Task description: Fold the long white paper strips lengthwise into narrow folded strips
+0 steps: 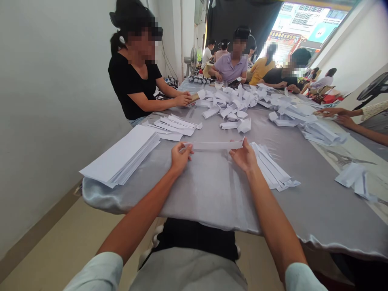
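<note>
Daylight floods in through the open shopfront [306, 30] at 1 o'clock, so strong that the buildings [309, 18] outside wash out almost to white. Indoors the light is softer and even, and the white wall [51, 113] at 9 o'clock shows no hard shadows. The satin tablecloth [206, 194] carries a gentle sheen, with only a faint shadow under the paper stack [121, 155]. The paper strip [214, 145] looks sharp, but the wide lens bows the cloth's near edge and tilts the walls — the fan [374, 87] at 3 o'clock smears at the frame's edge.
</note>
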`<control>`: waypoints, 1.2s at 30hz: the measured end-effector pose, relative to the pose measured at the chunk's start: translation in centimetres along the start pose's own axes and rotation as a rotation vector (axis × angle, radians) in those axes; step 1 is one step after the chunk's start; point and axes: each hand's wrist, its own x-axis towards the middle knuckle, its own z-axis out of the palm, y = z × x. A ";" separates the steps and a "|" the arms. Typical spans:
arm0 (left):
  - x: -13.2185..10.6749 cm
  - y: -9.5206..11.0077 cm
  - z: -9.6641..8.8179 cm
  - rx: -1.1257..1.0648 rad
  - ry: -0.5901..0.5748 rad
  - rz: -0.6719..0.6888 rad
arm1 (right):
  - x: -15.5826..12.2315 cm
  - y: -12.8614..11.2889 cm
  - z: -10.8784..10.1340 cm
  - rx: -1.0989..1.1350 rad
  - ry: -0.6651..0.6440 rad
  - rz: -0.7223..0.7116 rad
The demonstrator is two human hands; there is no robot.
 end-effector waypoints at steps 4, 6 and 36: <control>0.7 -0.4 -0.3 -0.077 0.114 0.052 | -0.7 0.5 0.2 -0.135 -0.184 0.149; 1.0 -0.6 -0.4 -0.101 0.167 0.030 | -0.9 1.0 0.2 -0.237 -0.233 0.183; 0.2 0.9 -0.6 -0.155 0.212 0.053 | 0.0 3.3 -0.1 -0.708 0.053 -0.053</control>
